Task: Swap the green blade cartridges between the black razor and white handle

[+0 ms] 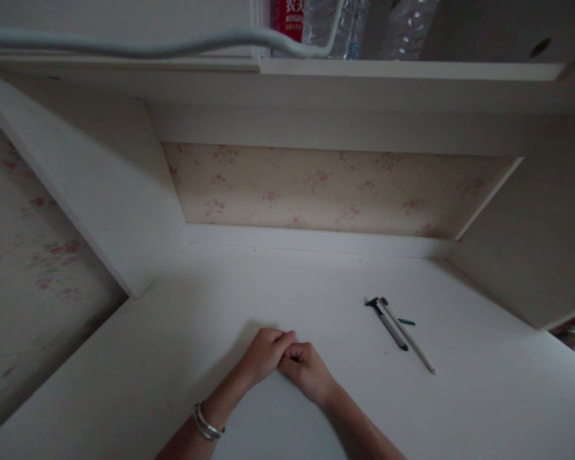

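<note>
I'm resting the left hand and right hand on the desk at lower centre, both curled closed, touching each other. Right of centre, a grey tool, a white stick and a small dark stick are lying together, apart from the hands.

I see the left hand and right hand curled closed, touching; behind their meeting point, left forearm and right forearm slant apart.
</note>
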The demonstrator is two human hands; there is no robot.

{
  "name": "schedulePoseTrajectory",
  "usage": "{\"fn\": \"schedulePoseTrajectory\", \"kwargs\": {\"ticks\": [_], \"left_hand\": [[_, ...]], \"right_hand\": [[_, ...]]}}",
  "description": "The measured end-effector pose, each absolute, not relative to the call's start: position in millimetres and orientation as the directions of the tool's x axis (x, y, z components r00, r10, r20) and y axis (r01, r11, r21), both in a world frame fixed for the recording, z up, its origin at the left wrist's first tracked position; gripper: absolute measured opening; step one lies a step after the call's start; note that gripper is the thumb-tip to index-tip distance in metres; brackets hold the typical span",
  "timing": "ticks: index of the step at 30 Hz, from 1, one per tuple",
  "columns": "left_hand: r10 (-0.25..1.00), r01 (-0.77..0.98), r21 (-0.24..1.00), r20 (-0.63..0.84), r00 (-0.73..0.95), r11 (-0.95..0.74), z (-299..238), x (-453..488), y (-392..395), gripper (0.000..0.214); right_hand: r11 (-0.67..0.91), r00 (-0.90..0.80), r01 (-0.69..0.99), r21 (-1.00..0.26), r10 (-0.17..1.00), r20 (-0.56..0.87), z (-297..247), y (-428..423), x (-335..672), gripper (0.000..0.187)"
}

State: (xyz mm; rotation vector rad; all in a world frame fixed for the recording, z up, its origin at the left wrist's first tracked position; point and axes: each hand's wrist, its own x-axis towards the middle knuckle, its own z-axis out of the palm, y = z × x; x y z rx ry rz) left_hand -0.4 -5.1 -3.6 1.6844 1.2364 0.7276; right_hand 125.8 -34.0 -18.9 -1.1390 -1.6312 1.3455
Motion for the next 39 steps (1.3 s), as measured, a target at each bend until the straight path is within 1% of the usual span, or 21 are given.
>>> {"fn": "schedulePoseTrajectory", "kwargs": {"ticks": [8,19,30,33,36,38,39], "left_hand": [[0.945,0.413,0.907,-0.060,0.322,-0.083,-5,0,-4,0.046],[0.939,0.429,0.897,-0.048,0.342,-0.111,-1,0,-5,0.046],[0.942,0.412,0.906,-0.051,0.333,-0.097,-7,0,-4,0.046],[0.927,0.422,0.898,-0.045,0.372,-0.126,-8,1,-5,0.047],[0.915,0.454,0.873,-0.021,0.402,-0.179,-9,1,-6,0.047],[0.911,0.470,0.861,-0.017,0.412,-0.197,-10,2,-5,0.048],[0.910,0.473,0.859,-0.021,0.414,-0.195,-10,2,-5,0.049]], "right_hand": [[0.062,-0.343,0.175,-0.983,0.939,-0.002,-18,-35,125,0.024],[0.067,-0.351,0.165,-0.984,0.936,0.006,-17,-35,125,0.024],[0.068,-0.329,0.192,-0.979,0.944,0.001,-16,-38,124,0.026],[0.082,-0.303,0.264,-0.961,0.953,-0.003,-10,-46,129,0.029],[0.067,-0.234,0.379,-0.923,0.972,-0.026,-3,-52,147,0.033],[0.048,-0.177,0.480,-0.876,0.983,-0.043,2,-52,168,0.034],[0.044,-0.143,0.551,-0.833,0.989,-0.042,4,-50,182,0.032]]}}
